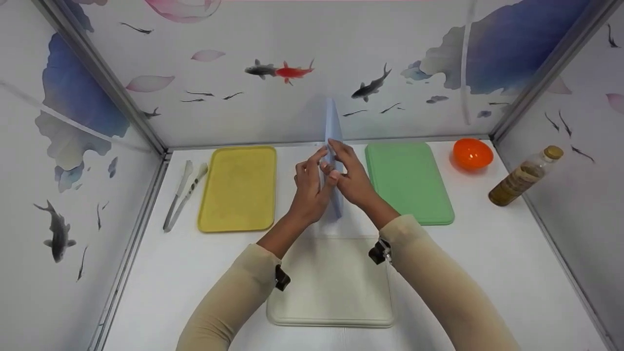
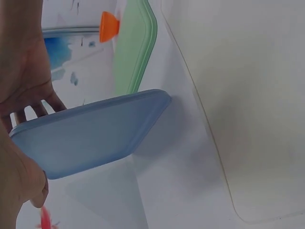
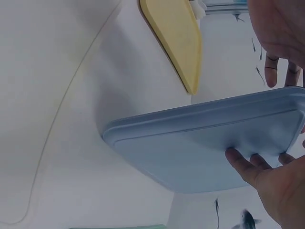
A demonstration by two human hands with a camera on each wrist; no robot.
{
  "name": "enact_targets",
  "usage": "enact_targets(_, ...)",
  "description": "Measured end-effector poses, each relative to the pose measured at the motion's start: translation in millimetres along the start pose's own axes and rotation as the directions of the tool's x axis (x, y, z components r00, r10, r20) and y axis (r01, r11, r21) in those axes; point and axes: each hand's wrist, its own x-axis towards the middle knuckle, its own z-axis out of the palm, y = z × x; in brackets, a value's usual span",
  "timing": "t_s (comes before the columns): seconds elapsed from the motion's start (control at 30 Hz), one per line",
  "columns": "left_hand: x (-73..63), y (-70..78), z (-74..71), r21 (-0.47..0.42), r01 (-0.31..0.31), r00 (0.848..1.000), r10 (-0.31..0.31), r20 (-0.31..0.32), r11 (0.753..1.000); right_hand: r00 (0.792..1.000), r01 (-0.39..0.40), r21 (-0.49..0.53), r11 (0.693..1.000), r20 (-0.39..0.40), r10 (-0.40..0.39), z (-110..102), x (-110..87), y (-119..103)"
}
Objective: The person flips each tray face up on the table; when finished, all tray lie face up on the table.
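A blue tray (image 1: 334,131) stands on edge, its narrow side toward the head camera. My left hand (image 1: 312,190) holds it from the left and my right hand (image 1: 353,178) from the right, with the thumbs close together at the near edge. The left wrist view shows the broad blue face of the tray (image 2: 95,136) beside the left hand (image 2: 21,174). In the right wrist view, fingertips of the right hand (image 3: 276,186) press against the tray's other face (image 3: 200,152). A cream tray (image 1: 336,287) lies flat below the forearms.
Left of the hands lie a yellow tray (image 1: 239,190) and metal tongs (image 1: 178,197). To the right are a green tray (image 1: 409,185), an orange bowl (image 1: 472,155) and a corked oil bottle (image 1: 519,180). Printed walls (image 1: 341,48) enclose the white table (image 1: 487,273) at the back and sides.
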Motion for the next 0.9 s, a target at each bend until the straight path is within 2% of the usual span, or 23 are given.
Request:
enact_targets(0.17, 0.9, 4.1, 3.0, -0.019, 0.002, 1.0, -0.002, 0.024, 1.0, 1.0, -0.026, -0.052, 0.998, -0.011, 0.026, -5.0, 0.4, -2.7)
enact_targets(0.37, 1.1, 4.2, 5.7, -0.039, -0.001, 0.999, 0.002, 0.051, 0.999, 1.0, 0.001, -0.078, 0.997, -0.015, -0.002, -11.3, -2.0, 0.3)
enact_targets(0.63, 2.2, -0.1, 10.3, -0.047, -0.057, 0.995, 0.06, 0.077, 0.997, 1.0, 0.022, -0.043, 0.999, -0.001, -0.022, -19.5, -6.7, 9.8)
enact_targets(0.9, 3.2, 0.0, 14.0, -0.065, -0.07, 0.99, 0.077, 0.114, 0.995, 1.0, -0.003, -0.05, 0.999, -0.019, 0.002, -23.6, -11.4, 11.5)
